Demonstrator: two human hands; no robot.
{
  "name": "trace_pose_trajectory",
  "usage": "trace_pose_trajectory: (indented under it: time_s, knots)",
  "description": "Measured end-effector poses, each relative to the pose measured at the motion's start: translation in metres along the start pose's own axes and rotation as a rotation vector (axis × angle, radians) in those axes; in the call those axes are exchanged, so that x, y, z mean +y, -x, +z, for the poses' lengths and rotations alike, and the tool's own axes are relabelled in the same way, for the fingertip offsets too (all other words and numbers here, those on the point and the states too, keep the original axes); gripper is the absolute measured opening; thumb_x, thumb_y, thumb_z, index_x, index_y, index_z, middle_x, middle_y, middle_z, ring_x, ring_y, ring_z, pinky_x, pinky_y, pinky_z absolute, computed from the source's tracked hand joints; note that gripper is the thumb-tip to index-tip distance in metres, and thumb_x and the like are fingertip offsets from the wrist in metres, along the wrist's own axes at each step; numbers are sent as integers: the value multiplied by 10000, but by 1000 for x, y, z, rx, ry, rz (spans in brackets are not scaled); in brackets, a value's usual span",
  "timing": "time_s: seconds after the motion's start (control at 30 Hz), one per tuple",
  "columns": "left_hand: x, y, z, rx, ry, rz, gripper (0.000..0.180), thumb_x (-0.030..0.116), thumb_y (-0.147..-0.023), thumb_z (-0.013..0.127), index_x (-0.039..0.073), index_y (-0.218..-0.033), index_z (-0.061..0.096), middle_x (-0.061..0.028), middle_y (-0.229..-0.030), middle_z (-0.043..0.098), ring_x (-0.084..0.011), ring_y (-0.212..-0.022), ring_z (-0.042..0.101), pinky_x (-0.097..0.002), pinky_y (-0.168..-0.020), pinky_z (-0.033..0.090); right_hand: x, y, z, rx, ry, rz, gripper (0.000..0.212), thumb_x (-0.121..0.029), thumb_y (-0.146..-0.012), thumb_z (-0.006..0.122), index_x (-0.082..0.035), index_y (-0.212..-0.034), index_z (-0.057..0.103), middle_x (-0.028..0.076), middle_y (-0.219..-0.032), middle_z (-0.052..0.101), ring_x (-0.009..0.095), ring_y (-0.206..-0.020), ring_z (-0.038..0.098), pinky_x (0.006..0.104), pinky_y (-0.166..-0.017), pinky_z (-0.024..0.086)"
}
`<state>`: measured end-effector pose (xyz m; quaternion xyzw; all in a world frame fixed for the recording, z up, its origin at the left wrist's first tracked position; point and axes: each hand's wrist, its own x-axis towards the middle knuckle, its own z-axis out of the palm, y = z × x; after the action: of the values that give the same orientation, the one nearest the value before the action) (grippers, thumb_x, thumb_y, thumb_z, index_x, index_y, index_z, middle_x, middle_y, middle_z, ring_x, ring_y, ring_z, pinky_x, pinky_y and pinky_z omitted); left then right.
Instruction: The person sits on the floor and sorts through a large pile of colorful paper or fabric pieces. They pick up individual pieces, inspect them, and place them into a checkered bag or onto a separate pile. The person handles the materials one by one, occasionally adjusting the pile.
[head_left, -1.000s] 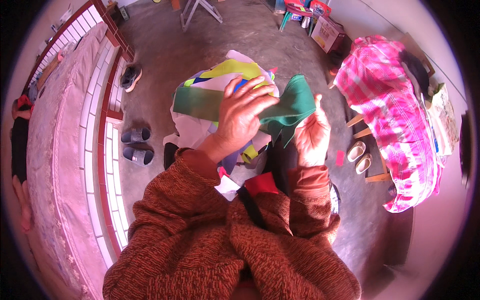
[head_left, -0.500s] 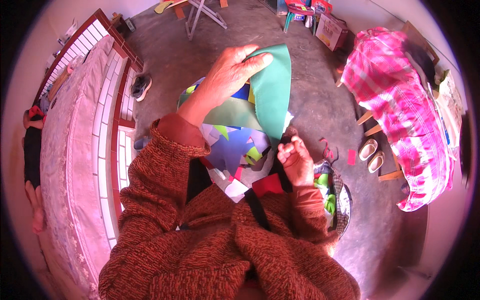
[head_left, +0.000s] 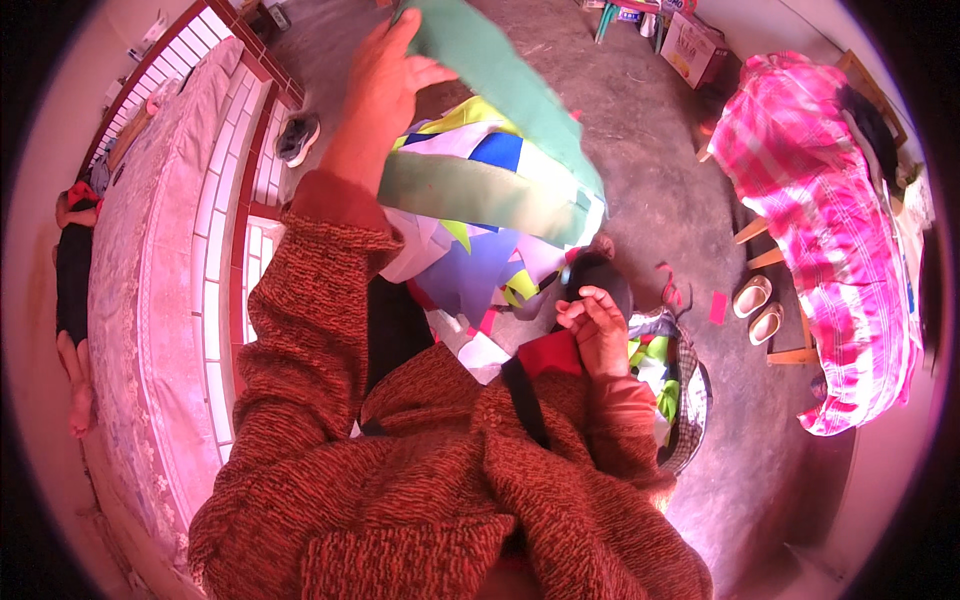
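The left hand (head_left: 385, 85) grips a green cloth (head_left: 500, 75), lifted high above the patchwork pile (head_left: 480, 240) on the lap. The right hand (head_left: 597, 325), fingers curled, pinches a dark piece. Sorting looks unfinished: many scraps remain.

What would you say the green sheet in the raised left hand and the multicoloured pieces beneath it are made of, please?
The green sheet looks like matte woven cloth: it bends softly from the left hand. The multicoloured pieces also seem to be fabric, layered and creased, though paper cannot be ruled out.

Slippers (head_left: 757, 306) beside draped bench (head_left: 830, 230)
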<state>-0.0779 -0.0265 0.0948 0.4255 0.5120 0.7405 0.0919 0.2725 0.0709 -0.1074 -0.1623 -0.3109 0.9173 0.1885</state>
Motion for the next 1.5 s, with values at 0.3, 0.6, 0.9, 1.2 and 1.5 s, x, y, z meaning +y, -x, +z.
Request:
trace_pose_trajectory:
  time_s: [0.3,0.6,0.9,1.2,1.5]
  knots:
    - [-1,52,-45,300,106,-369,326,273,-907,561,0,-1084,538,-118,-994,622,-269,-879,649,-383,-734,562,0,-4,2,11,57,16,172,-127,-949,479,-31,-1087,513,101,-802,636,259,-930,619,344,-835,487]
    - [-14,68,-77,358,-75,-476,302,252,-879,616,20,-1060,547,-75,-966,634,-206,-821,654,-299,-659,563,1,-4,2,-2,91,19,179,-130,-946,489,-26,-1090,508,104,-806,629,262,-935,615,354,-857,476]
    - [-20,75,-88,485,-240,-478,281,199,-842,649,51,-1059,550,-45,-938,613,-154,-750,624,-249,-630,527,0,-3,4,-7,73,21,176,-128,-950,482,-29,-1094,506,105,-816,628,254,-915,619,352,-867,473]
    - [-34,71,-74,400,-458,-133,212,82,-823,657,53,-1021,589,-10,-911,617,-86,-815,577,-215,-713,452,0,-3,3,0,83,30,170,-133,-956,468,-40,-1090,514,92,-814,629,237,-923,617,337,-843,476]
    - [-36,64,38,-100,-797,146,137,56,-787,671,31,-912,621,-69,-945,640,-160,-899,600,-274,-809,460,0,-4,-1,-9,70,32,177,-145,-951,482,-45,-1093,518,84,-824,638,236,-944,614,333,-851,472]
